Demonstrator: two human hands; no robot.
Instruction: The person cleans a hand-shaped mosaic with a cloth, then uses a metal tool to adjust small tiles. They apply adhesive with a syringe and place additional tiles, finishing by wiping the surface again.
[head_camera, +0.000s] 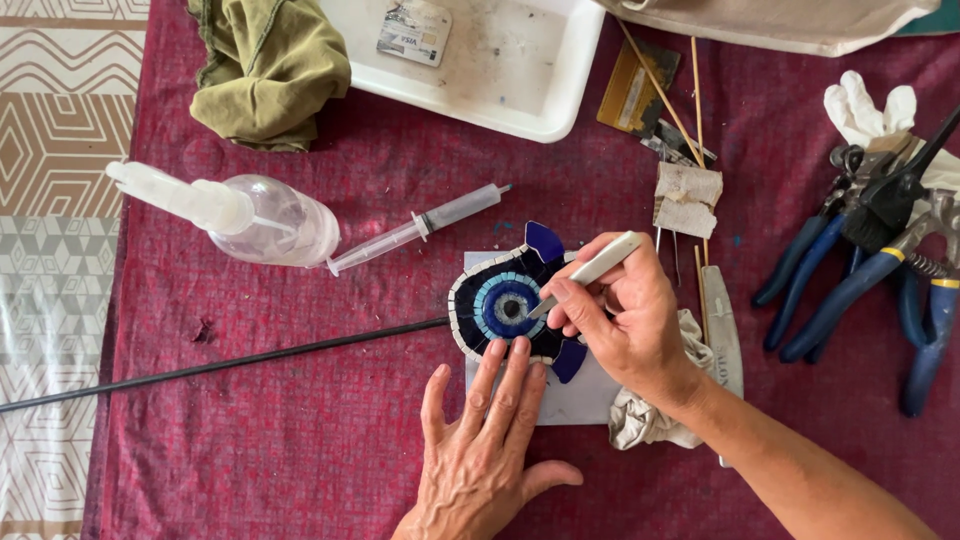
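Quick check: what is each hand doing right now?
Left hand: open, fingers flat on the mosaic fish.
Right hand: closed on a white tool.

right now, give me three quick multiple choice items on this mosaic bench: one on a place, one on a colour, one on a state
1. Where does the syringe lie?
A. in the white tray
B. on the red cloth, beside the spray bottle
C. under the pliers

2. What colour are the pliers' handles?
A. blue
B. yellow
C. green

3. What is the right hand doing?
A. resting empty
B. holding a slim tool with its tip on the mosaic piece
C. gripping the bottle

Answers:
1 B, it rests on the cloth by the bottle.
2 A, the grips are blue.
3 B, the tool's tip meets the centre while the left hand steadies the edge.
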